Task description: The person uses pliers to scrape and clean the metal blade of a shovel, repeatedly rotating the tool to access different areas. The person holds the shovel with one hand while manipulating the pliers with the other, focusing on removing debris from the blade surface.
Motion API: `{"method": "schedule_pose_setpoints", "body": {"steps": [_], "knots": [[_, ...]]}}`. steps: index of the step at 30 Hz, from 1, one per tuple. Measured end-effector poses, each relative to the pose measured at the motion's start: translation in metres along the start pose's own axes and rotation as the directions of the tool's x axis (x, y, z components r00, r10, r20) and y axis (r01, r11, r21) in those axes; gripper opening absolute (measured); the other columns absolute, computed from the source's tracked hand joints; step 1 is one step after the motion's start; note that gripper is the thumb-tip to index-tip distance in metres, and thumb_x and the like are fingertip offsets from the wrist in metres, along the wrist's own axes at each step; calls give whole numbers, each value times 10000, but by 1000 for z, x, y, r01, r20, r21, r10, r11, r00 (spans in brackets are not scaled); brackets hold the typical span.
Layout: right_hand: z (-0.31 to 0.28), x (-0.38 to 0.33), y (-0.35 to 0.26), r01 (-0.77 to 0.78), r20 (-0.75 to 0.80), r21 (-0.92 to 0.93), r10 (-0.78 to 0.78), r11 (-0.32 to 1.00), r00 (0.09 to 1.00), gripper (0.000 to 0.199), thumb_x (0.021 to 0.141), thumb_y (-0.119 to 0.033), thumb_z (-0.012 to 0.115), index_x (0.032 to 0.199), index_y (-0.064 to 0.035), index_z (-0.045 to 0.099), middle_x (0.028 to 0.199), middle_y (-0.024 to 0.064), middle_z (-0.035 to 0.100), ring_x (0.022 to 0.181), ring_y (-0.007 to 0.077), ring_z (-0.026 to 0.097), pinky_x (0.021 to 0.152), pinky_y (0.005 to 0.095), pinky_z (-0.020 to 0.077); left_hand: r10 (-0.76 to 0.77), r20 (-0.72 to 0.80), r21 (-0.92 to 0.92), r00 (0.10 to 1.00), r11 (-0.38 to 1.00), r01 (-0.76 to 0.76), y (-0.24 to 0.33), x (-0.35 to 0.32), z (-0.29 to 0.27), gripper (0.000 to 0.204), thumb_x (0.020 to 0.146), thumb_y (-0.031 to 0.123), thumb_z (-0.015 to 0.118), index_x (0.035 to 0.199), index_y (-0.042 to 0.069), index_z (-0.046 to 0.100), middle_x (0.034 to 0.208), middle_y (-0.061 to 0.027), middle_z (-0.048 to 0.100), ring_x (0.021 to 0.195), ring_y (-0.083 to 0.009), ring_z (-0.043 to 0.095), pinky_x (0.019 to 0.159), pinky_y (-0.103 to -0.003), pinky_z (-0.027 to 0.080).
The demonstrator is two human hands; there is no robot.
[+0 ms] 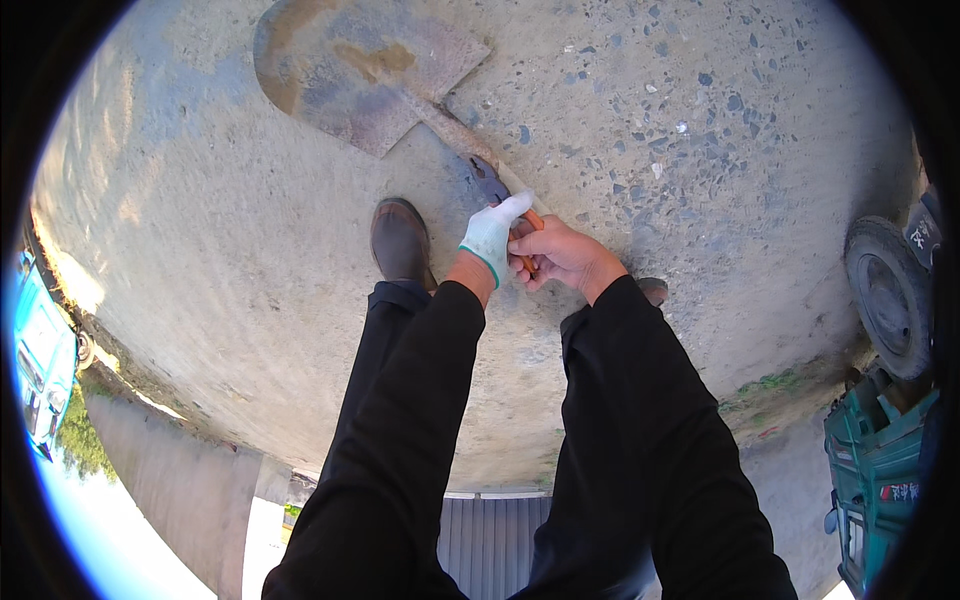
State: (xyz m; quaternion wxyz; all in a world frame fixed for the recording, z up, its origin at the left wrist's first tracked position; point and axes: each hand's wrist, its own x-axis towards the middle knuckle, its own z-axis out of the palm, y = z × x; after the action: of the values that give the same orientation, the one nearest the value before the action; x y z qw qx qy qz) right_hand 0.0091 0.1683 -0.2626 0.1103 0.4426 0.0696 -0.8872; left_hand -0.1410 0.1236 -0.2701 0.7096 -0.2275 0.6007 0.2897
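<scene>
A pair of pliers (487, 182) with dark metal jaws and orange handles is held in front of me, jaws toward the far side. My left hand (490, 235), in a white glove with a teal cuff, is closed round the pliers near the pivot. Bare fingers of my right hand (565, 255) are closed on the orange handle ends, touching the gloved hand. Just beyond lies a shovel (370, 70), its worn blade marked with brown dirt. The shovel's shaft runs toward my hands and passes behind the pliers; its near end is hidden.
Rough concrete ground (300, 250) with loose gravel (700, 120) at the far right surrounds me. My brown shoe (402, 240) is left of my hands. At the right edge are a wheel (890, 295) and a green vehicle (880, 480); a blue vehicle (45, 350) stands far left.
</scene>
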Motion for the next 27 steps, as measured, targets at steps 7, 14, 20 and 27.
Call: {"method": "schedule_pose_setpoints", "body": {"steps": [7,14,20,27], "knots": [[31,-13,-5,-77,-129,119,92,990,987,295,922,-45,608,1213,-83,576,702,89,619,542,193,614,408,300,305,-17,-210,259,977,963,73,-19,15,-3,409,885,404,778,815,7,706,676,-156,653,409,-306,544,369,-450,412],[63,-34,-5,-48,-256,130,80,990,963,82,911,-35,590,987,-66,580,684,72,601,498,187,574,412,314,282,-15,-198,244,980,968,64,17,-54,30,489,893,486,727,761,23,641,645,-162,619,390,-313,518,412,-506,402],[54,-27,-11,-48,-209,128,74,991,975,153,939,-84,631,1076,-60,567,684,69,607,537,175,600,409,290,291,-79,-260,352,962,920,171,11,-31,25,431,858,432,777,927,14,700,748,-177,660,494,-290,566,451,-464,432],[51,-27,-8,-46,-261,189,95,981,961,192,930,-87,634,1100,-62,549,673,67,600,496,180,587,393,298,271,47,-189,450,981,892,44,16,-3,20,490,862,434,772,855,-54,729,839,-235,732,582,-335,641,556,-479,519]]}}
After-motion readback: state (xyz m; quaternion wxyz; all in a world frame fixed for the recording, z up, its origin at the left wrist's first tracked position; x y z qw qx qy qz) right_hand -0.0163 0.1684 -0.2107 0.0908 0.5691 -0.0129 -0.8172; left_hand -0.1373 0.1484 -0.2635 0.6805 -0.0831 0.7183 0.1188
